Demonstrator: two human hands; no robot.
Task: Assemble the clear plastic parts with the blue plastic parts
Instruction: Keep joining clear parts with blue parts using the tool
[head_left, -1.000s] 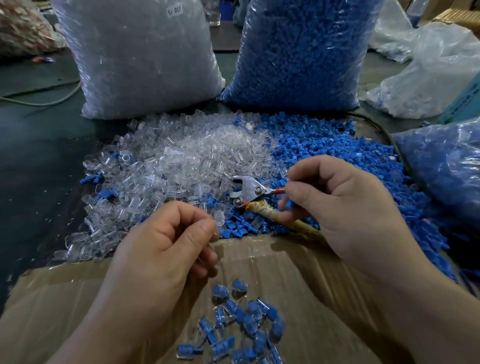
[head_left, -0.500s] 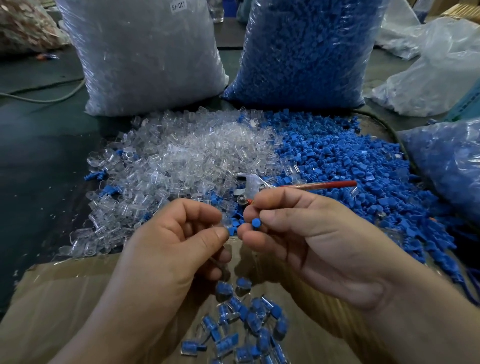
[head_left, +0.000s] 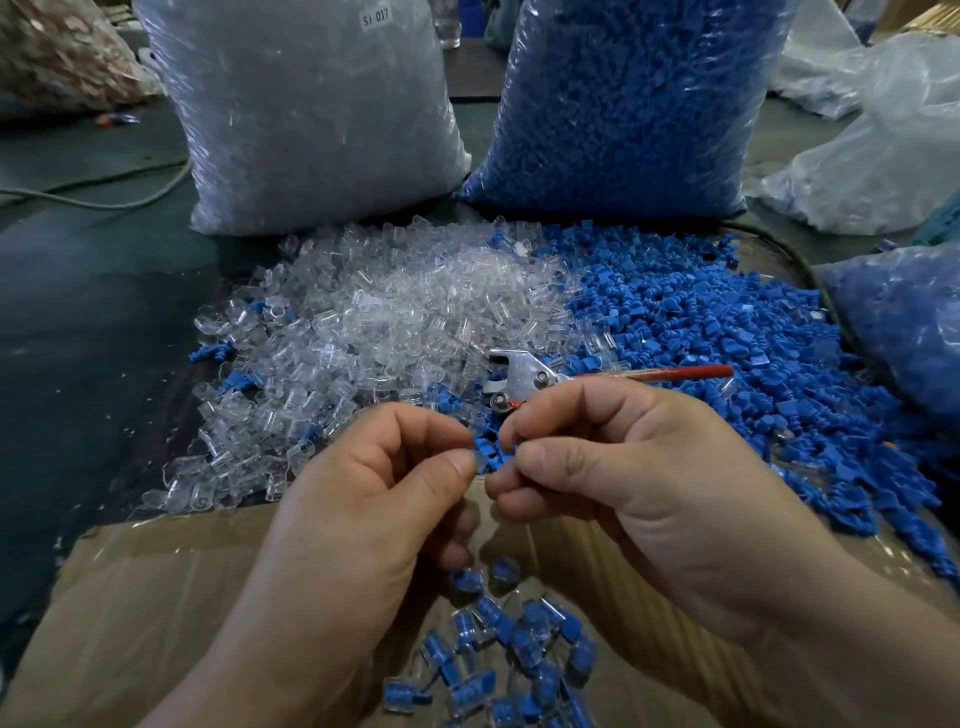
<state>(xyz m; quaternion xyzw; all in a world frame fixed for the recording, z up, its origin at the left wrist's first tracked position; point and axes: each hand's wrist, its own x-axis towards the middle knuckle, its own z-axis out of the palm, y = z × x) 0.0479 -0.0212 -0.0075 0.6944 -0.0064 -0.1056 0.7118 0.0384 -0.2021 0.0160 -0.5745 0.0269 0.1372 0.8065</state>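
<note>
Left hand (head_left: 374, 499) pinches a clear part (head_left: 476, 458) between thumb and forefinger, other fingers curled under; only a translucent edge shows at the thumb tip. Right hand (head_left: 623, 478) is curled too, thumb and forefinger pressed together just beside it, almost surely on a blue part, but the fingertips hide it. Both hands hover over the near edge of the piles on the surface, above the cardboard box (head_left: 156, 597) where the finished pieces (head_left: 498, 649) lie. Risks, left first: the clear part looks slick and is held by little more than an edge, so a sideways push could pop it into the clear pile (head_left: 395, 322), lost among lookalikes. Middle: if the two axes aren't lined up, the blue part goes in cocked and jams or fails to seat. Right: a small part buried in the fingertips leaves little to push on; it may slip into the box with the good ones or back into the blue pile (head_left: 701, 332). Pliers (head_left: 524, 376) lie just behind the right knuckles, easy to snag. Orientation: the clear part's long axis looks roughly left-right, mouth presumably facing the right hand, but too little shows to be sure. Blue part's axis and heading: cannot tell.
</note>
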